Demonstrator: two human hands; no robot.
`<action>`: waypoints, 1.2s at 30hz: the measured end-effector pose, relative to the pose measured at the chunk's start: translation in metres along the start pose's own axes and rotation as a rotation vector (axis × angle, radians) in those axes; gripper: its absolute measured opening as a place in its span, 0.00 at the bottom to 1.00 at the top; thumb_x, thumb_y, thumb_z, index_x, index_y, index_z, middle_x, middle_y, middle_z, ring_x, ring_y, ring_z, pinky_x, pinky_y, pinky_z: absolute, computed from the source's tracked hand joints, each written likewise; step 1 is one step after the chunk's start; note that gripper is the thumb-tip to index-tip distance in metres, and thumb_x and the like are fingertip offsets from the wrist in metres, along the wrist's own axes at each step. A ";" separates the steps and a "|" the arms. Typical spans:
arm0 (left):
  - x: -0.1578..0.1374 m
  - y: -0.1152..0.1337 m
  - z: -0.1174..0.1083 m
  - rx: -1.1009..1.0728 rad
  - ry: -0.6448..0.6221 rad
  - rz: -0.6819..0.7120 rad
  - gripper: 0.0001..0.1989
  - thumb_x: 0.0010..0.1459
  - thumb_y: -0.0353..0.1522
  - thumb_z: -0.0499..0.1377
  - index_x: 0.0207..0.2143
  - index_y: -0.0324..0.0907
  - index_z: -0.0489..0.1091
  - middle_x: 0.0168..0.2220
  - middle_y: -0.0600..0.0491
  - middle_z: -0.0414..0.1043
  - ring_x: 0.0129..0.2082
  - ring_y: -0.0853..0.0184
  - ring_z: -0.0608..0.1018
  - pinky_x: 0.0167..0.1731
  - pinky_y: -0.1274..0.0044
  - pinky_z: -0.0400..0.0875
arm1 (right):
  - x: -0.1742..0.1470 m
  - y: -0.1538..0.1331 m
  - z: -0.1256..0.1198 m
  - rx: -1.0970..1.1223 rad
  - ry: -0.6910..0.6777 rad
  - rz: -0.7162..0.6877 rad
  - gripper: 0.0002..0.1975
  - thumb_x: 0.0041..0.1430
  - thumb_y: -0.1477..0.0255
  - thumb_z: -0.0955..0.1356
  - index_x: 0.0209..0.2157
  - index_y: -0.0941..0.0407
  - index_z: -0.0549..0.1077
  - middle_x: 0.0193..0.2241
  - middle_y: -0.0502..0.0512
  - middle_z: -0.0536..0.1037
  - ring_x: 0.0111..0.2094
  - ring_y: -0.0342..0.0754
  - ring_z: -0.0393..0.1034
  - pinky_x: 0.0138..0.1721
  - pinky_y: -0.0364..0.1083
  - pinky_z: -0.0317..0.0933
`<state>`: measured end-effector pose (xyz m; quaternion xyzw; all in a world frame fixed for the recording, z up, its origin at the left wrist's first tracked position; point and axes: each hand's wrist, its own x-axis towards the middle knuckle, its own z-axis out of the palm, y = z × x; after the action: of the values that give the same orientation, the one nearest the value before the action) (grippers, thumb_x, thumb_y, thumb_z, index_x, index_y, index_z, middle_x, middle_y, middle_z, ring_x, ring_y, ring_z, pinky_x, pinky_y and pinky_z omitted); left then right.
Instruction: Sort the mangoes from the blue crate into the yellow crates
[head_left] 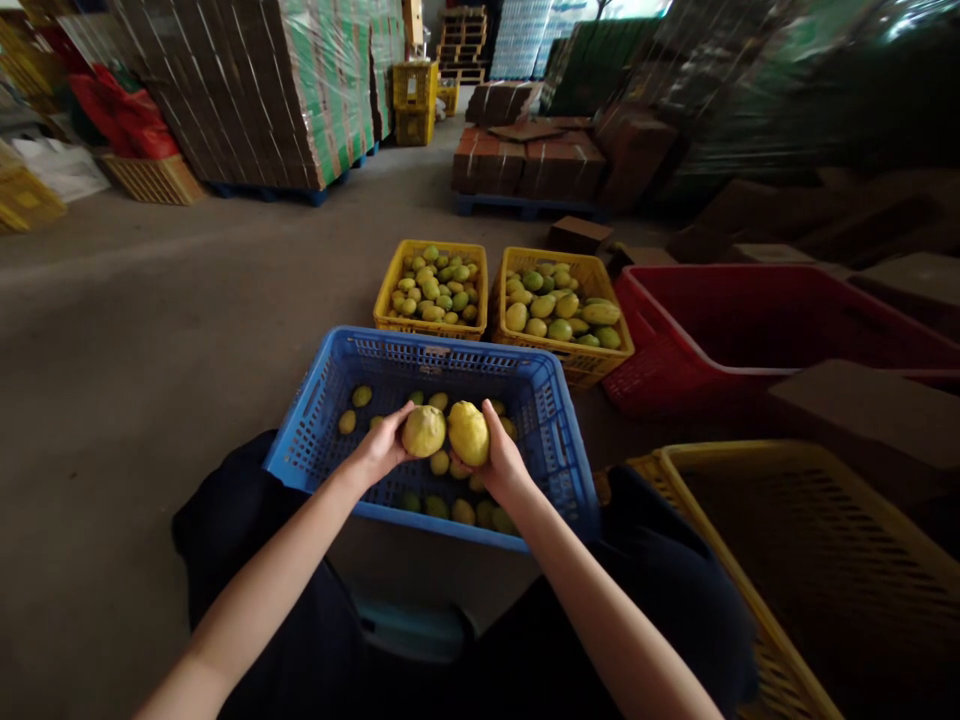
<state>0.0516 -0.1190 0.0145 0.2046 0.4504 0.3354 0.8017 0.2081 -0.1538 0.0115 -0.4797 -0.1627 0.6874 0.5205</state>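
My left hand [385, 447] is closed around a rounded greenish-yellow, lemon-like fruit [424, 432]. In my right hand [504, 458] is a brighter yellow, lemon-like fruit [468, 434] with a bumpy top. Both fruits are side by side above a blue plastic crate [307, 420], a narrow gap between them. Several green and yellow fruits lie scattered on the crate's floor, partly hidden behind my hands. My fingers are mostly hidden behind the held fruits, with the thumbs showing on top.
Beyond the blue crate stand two yellow crates [395, 258] [596, 262] full of green and yellow fruit. A large red crate [697, 368] is at right, with another yellow crate [750, 590] near my right leg. Wrapped carton stacks [330, 90] and flat boxes on a pallet [525, 205] stand farther back.
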 end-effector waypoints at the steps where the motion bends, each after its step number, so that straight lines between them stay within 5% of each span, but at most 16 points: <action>1: -0.001 0.000 0.000 -0.009 -0.022 0.012 0.14 0.60 0.37 0.53 0.39 0.37 0.73 0.28 0.51 0.76 0.25 0.69 0.77 0.25 0.78 0.71 | 0.001 0.001 0.000 0.026 0.001 0.011 0.23 0.50 0.49 0.66 0.26 0.57 0.69 0.15 0.52 0.72 0.15 0.45 0.66 0.10 0.40 0.50; 4: -0.004 -0.001 0.001 0.022 -0.091 0.051 0.16 0.57 0.40 0.54 0.30 0.36 0.74 0.24 0.50 0.74 0.21 0.68 0.75 0.23 0.77 0.70 | 0.003 0.005 -0.001 0.062 -0.023 -0.004 0.22 0.49 0.49 0.66 0.28 0.56 0.72 0.18 0.52 0.75 0.19 0.46 0.69 0.13 0.41 0.55; 10: -0.014 -0.004 0.003 0.252 -0.094 0.461 0.19 0.54 0.41 0.52 0.22 0.37 0.74 0.22 0.50 0.73 0.23 0.67 0.74 0.27 0.77 0.67 | -0.008 0.008 0.000 -0.270 -0.072 -0.442 0.21 0.50 0.52 0.67 0.20 0.56 0.72 0.22 0.52 0.75 0.26 0.48 0.70 0.28 0.45 0.63; 14: -0.018 -0.003 0.004 0.347 -0.120 0.589 0.19 0.56 0.40 0.51 0.21 0.39 0.75 0.24 0.51 0.74 0.27 0.66 0.74 0.32 0.78 0.67 | -0.018 0.006 0.000 -0.487 -0.151 -0.556 0.21 0.55 0.53 0.65 0.22 0.55 0.76 0.23 0.52 0.76 0.28 0.49 0.69 0.32 0.46 0.62; 17: -0.018 -0.002 0.005 0.289 -0.129 0.524 0.21 0.57 0.42 0.52 0.22 0.38 0.75 0.23 0.50 0.74 0.26 0.67 0.74 0.31 0.78 0.67 | -0.019 0.007 0.002 -0.435 -0.166 -0.524 0.23 0.54 0.50 0.65 0.22 0.55 0.75 0.24 0.53 0.76 0.29 0.48 0.70 0.31 0.45 0.63; 21: -0.013 0.002 0.006 -0.002 -0.074 0.280 0.27 0.60 0.49 0.46 0.34 0.38 0.76 0.25 0.50 0.75 0.24 0.67 0.75 0.25 0.77 0.70 | -0.013 0.004 0.004 -0.089 -0.295 -0.182 0.27 0.53 0.44 0.61 0.33 0.53 0.74 0.26 0.53 0.76 0.23 0.46 0.69 0.16 0.41 0.57; 27: -0.007 0.011 0.001 -0.272 0.013 -0.013 0.23 0.63 0.44 0.45 0.50 0.40 0.68 0.28 0.50 0.75 0.20 0.70 0.75 0.17 0.82 0.69 | -0.004 -0.003 -0.004 0.237 -0.318 0.142 0.16 0.55 0.60 0.65 0.39 0.56 0.72 0.30 0.54 0.79 0.26 0.46 0.74 0.19 0.40 0.65; 31: -0.007 0.012 -0.003 -0.388 0.087 -0.237 0.24 0.62 0.44 0.44 0.48 0.37 0.68 0.27 0.48 0.74 0.18 0.71 0.74 0.13 0.84 0.67 | 0.003 0.001 -0.011 0.366 -0.258 0.212 0.15 0.58 0.61 0.64 0.38 0.58 0.72 0.28 0.54 0.80 0.26 0.47 0.76 0.21 0.40 0.70; 36: -0.003 0.002 -0.004 -0.467 0.138 -0.230 0.24 0.64 0.42 0.43 0.45 0.34 0.68 0.25 0.47 0.73 0.21 0.68 0.76 0.16 0.83 0.71 | 0.007 0.006 -0.009 0.370 -0.315 0.198 0.17 0.64 0.61 0.59 0.39 0.60 0.71 0.29 0.58 0.81 0.27 0.48 0.77 0.26 0.43 0.73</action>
<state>0.0460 -0.1192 0.0154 -0.0619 0.4347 0.3501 0.8274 0.2117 -0.1528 -0.0008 -0.2770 -0.0652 0.8193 0.4978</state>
